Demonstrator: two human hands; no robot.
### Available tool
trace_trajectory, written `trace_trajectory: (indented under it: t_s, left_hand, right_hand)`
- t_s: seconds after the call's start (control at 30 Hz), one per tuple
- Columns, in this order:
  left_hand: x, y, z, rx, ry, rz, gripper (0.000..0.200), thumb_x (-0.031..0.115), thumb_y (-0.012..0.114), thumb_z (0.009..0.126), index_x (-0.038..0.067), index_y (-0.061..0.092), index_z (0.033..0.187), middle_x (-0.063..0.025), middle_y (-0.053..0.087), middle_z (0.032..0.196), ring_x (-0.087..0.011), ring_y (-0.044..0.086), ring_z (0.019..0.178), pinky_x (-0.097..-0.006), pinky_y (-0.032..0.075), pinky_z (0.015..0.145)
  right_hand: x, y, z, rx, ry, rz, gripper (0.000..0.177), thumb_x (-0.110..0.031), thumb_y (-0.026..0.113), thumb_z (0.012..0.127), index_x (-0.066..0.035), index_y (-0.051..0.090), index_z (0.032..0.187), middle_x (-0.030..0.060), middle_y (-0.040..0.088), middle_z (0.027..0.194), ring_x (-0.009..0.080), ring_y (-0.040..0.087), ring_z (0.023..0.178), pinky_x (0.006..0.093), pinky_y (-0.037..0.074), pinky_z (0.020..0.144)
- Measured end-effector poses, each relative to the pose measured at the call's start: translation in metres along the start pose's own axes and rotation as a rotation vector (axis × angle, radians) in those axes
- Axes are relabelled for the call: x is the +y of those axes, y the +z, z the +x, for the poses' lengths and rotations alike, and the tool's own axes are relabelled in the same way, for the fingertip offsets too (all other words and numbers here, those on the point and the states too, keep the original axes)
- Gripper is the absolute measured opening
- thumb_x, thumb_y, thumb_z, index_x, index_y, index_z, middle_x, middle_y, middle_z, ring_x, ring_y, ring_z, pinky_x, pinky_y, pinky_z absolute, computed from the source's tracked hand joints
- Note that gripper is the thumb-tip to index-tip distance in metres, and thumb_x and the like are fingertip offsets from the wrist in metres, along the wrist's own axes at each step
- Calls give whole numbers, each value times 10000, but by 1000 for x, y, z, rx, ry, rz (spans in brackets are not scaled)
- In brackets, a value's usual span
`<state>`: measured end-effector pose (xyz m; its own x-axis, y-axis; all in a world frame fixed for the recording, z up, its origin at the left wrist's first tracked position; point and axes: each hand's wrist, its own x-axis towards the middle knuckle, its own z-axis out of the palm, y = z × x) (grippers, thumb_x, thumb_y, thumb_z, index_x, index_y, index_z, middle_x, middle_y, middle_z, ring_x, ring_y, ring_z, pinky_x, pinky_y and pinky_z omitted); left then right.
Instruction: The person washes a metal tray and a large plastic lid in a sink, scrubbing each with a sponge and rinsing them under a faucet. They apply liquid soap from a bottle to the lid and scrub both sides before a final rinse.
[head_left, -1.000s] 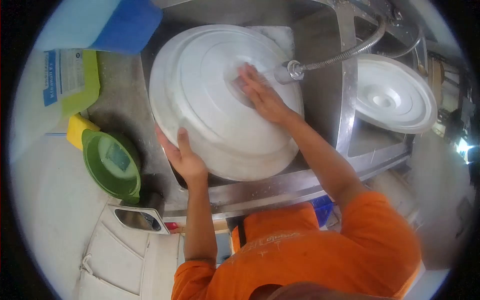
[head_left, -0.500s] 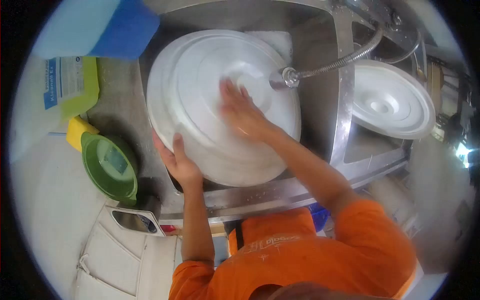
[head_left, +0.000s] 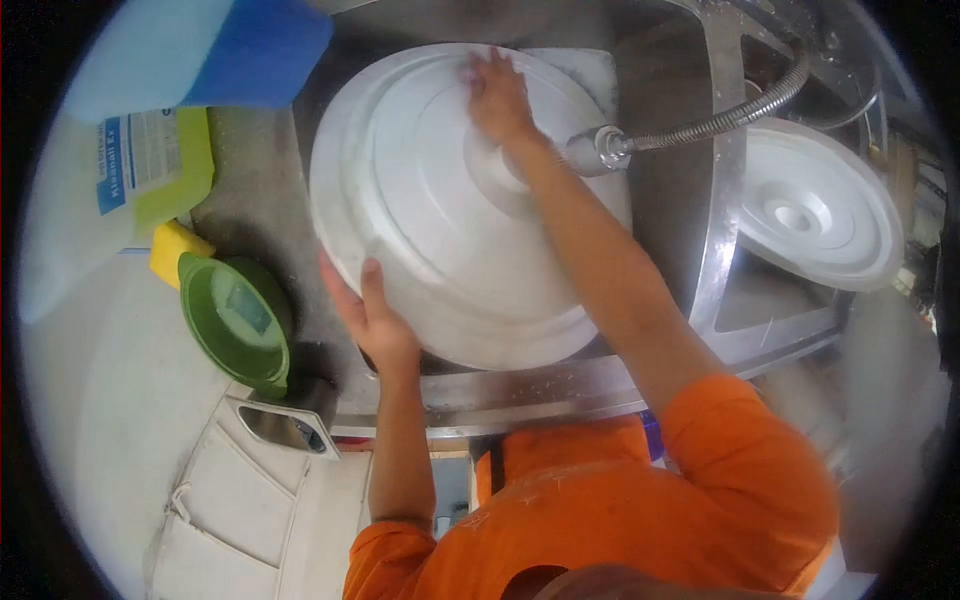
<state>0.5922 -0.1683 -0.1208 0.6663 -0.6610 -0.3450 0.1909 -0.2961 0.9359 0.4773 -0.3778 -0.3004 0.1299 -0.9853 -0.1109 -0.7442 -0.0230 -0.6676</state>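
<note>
watching over the shoulder, head view: the big white lid (head_left: pixel 420 200) lies tilted in the sink (head_left: pixel 722 240). the left hand (head_left: pixel 375 320) clamps the lid's near rim, thumb on top. the right hand (head_left: pixel 497 100), flat with loose fingers, has slid from the lid's hub to its far edge, so the rubbing now reaches the outer ring.

large white round lid (head_left: pixel 430 230), tilted, in sink (head_left: pixel 660 80)

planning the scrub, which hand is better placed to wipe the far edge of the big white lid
Right. The right hand lies flat on the big white lid near its far edge; the left hand grips the near rim.
</note>
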Motion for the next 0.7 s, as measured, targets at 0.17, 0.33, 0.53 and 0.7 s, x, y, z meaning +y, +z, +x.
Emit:
trace_trajectory:
  t_s: [0.17,0.33,0.53,0.7]
  left_hand:
    - [-9,-4,5,-17,24,-7,598,204,521,1003,-13,285,1507,-173,444,1445,-270,471,1278,-370,343,1099]
    - [-1,0,2,13,-61,-124,600,281,473,1040,-23,266,1514,-164,427,1465,-247,428,1315,-351,296,1125]
    - [3,3,1,87,-62,-26,596,334,407,1060,-13,264,1523,-179,359,1525,-253,363,1385,-357,258,1158]
    - [-2,-1,2,53,-45,-73,574,324,367,1073,-29,269,1515,-174,364,1522,-246,364,1383,-346,250,1161]
  right_hand:
    - [-54,-6,-25,-247,-446,227,514,-372,441,1012,-119,452,1459,132,393,1536,346,278,1456,496,191,1188]
    - [-89,-88,-137,-359,-643,531,364,-166,683,852,-94,620,1203,158,566,1306,348,503,1228,473,367,1051]
    - [8,-126,-178,-5,387,797,414,3,632,804,-56,536,1202,58,551,1063,136,532,972,284,472,827]
    - [-2,-170,-113,-79,102,855,541,1,693,829,-63,505,1332,45,561,1184,100,560,1023,270,490,866]
